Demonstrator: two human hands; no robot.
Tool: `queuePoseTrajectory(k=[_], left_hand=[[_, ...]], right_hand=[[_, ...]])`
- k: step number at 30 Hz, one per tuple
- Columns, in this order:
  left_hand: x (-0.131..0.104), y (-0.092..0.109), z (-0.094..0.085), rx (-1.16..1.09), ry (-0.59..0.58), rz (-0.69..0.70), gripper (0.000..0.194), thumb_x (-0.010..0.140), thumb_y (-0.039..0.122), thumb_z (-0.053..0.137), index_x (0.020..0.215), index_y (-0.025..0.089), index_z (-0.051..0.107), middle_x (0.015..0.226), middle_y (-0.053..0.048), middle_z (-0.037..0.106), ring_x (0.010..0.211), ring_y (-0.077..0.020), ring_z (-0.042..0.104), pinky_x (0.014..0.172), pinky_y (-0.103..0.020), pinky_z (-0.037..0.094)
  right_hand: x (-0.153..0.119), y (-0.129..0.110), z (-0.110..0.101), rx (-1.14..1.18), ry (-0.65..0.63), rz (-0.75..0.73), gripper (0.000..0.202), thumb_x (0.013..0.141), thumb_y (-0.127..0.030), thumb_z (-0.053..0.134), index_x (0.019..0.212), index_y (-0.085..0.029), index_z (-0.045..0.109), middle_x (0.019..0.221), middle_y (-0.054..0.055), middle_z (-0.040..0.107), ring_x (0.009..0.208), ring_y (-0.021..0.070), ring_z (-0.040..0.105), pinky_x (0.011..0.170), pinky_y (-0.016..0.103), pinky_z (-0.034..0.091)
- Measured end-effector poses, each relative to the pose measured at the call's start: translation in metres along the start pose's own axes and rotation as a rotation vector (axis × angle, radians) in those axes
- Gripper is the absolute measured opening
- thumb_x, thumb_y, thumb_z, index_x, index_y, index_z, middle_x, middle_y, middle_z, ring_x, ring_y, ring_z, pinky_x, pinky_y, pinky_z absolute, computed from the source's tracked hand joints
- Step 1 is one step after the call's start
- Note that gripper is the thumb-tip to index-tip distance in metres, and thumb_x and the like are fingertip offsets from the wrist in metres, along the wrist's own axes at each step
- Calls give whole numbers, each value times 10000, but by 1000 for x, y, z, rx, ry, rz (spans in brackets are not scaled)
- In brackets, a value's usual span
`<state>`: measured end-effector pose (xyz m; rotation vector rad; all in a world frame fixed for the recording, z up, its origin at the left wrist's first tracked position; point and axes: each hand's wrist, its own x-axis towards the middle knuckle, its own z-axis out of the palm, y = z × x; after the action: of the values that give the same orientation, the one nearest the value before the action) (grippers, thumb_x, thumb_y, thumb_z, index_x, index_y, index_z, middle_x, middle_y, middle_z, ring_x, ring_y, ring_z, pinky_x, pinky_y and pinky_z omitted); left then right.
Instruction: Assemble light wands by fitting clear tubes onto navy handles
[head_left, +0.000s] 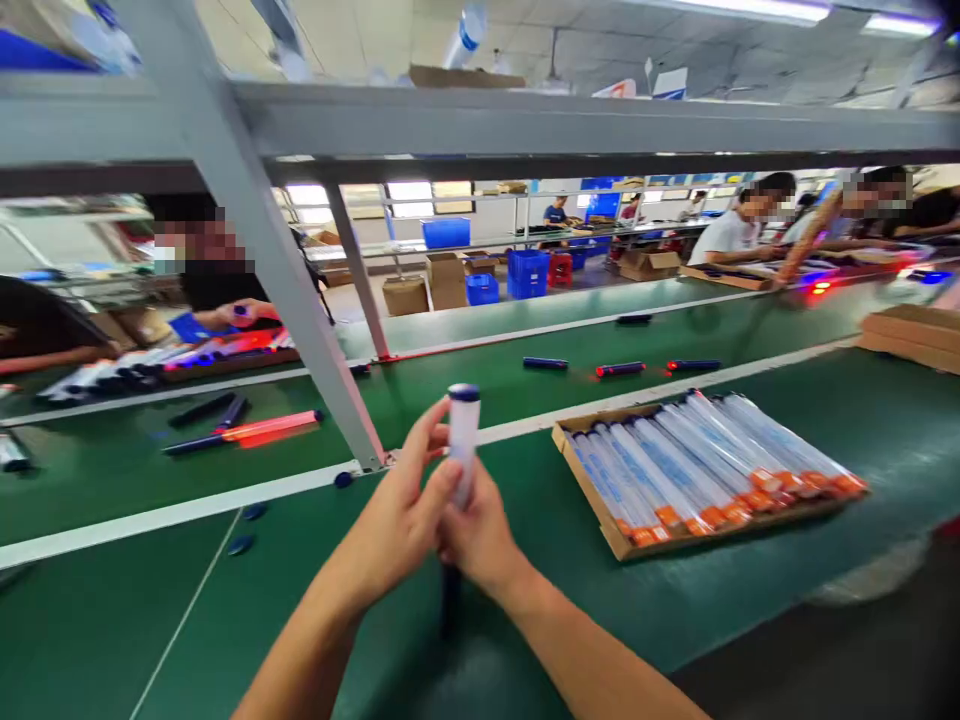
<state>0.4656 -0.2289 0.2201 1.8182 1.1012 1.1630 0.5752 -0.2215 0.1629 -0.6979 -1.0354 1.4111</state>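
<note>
Upright between my hands is a light wand (465, 430) with a white tube, a dark blue cap on top and a dark handle showing below. My left hand (401, 515) grips the tube from the left, thumb and fingers around it. Lower down, my right hand (484, 540) is closed around the wand, its fingers partly hidden behind the left hand. The wand is slightly blurred. To the right, a shallow cardboard tray (589, 490) holds several clear-wrapped tubes (675, 465) with orange ends. Small dark caps (240, 545) lie on the green surface at the left.
A grey metal post (300, 300) rises at left, under a shelf beam (525, 125). Dark wands (545, 363) and one glowing red wand (274, 427) lie on the green belt (450, 355). Co-workers sit across it, and a cardboard box (911, 335) stands at right.
</note>
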Motion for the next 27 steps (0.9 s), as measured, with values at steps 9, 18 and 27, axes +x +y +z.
queuePoseTrajectory(k=[9,18,27], left_hand=[[-80,-50,73,-384,-299,-675,442,883,648,528,968,220,460,523,101,448,323,-91,372,331,-204,306],[-69,-58,78,246,35,-538,117,896,292,560,824,219,504,755,-41,657,611,-159,526,586,-268,359],[-90,-44,84,-891,-285,-807,532,750,626,720,787,249,347,476,142,378,275,-13,195,299,-149,257]], right_hand=[[11,-19,-35,384,130,130,314,794,-336,741,869,-243,451,566,-111,483,394,62,398,350,185,392],[15,9,-26,298,304,97,278,838,-327,658,804,-246,394,511,-138,390,370,52,330,314,158,339],[9,-3,-34,561,-93,193,260,835,-230,679,854,-251,421,554,-125,392,393,46,257,316,138,283]])
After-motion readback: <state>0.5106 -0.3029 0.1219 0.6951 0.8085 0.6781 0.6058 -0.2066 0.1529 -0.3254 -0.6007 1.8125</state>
